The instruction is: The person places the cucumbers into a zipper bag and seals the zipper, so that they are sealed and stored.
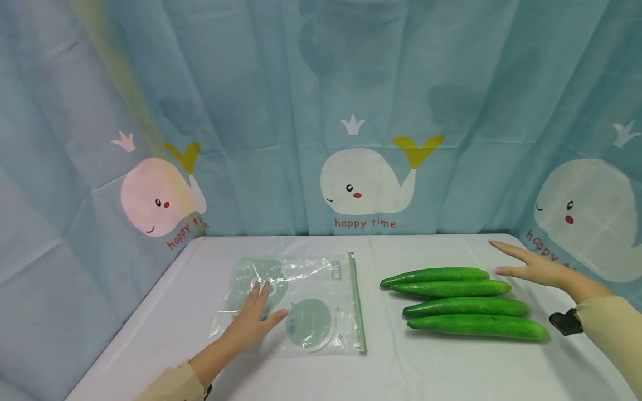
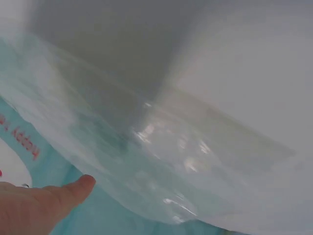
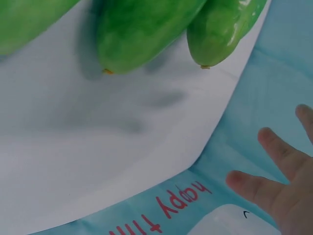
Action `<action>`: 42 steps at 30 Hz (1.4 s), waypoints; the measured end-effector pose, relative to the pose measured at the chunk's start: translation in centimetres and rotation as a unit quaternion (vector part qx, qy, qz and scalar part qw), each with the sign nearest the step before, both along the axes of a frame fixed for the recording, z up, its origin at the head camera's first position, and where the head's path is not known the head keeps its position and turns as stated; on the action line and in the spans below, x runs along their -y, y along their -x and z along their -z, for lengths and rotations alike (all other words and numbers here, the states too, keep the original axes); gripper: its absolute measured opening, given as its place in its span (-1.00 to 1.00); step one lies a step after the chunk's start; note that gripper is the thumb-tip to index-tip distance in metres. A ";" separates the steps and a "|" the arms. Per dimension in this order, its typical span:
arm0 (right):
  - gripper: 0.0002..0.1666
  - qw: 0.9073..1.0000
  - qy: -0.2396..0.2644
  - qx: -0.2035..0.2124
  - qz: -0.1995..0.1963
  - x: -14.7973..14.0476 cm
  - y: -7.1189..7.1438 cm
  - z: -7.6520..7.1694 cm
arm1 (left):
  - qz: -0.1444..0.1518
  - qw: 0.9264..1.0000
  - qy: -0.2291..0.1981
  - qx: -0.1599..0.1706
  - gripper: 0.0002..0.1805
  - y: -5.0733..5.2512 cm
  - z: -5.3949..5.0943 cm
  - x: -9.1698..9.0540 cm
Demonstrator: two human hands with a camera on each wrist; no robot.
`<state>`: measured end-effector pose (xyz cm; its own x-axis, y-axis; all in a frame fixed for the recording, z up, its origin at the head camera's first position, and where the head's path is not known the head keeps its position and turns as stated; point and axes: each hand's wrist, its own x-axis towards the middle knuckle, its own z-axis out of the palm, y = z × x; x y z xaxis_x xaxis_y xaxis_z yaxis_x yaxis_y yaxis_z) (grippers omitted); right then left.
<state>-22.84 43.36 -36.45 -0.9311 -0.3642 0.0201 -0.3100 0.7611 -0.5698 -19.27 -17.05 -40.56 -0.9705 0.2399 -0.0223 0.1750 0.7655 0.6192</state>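
Note:
A clear zip bag (image 1: 346, 328) with pale green printed shapes and a green zip edge lies flat on the white table. Over its left part is my left hand (image 1: 254, 320), fingers spread and holding nothing; I cannot tell whether it touches the plastic. Several green cucumbers (image 1: 466, 306) lie side by side to the right of the bag. Beyond their right ends my right hand (image 1: 541, 270) hovers with fingers stretched out, nothing in it. The right wrist view shows the rounded ends of the cucumbers (image 3: 146, 34) apart from the fingers (image 3: 254, 188).
Blue curtains (image 1: 271, 111) printed with whales and lettering hang behind and at both sides of the white table (image 1: 381, 373). The table's back edge runs close along the curtain. A dark band (image 1: 567, 322) sits at the right wrist.

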 end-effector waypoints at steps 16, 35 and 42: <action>-0.16 1.000 0.000 0.026 -0.005 1.5 2.0 0.5 | 0.061 0.997 0.017 -0.038 -0.05 -0.3 1.3 -6.4; -0.17 0.993 -0.033 0.110 -0.025 1.9 4.4 1.8 | 0.090 0.993 0.048 -0.055 -0.02 0.9 2.7 -14.8; -0.19 0.988 -0.055 0.133 -0.049 2.0 5.1 1.9 | 0.076 0.991 0.102 -0.045 0.03 1.7 3.0 -16.8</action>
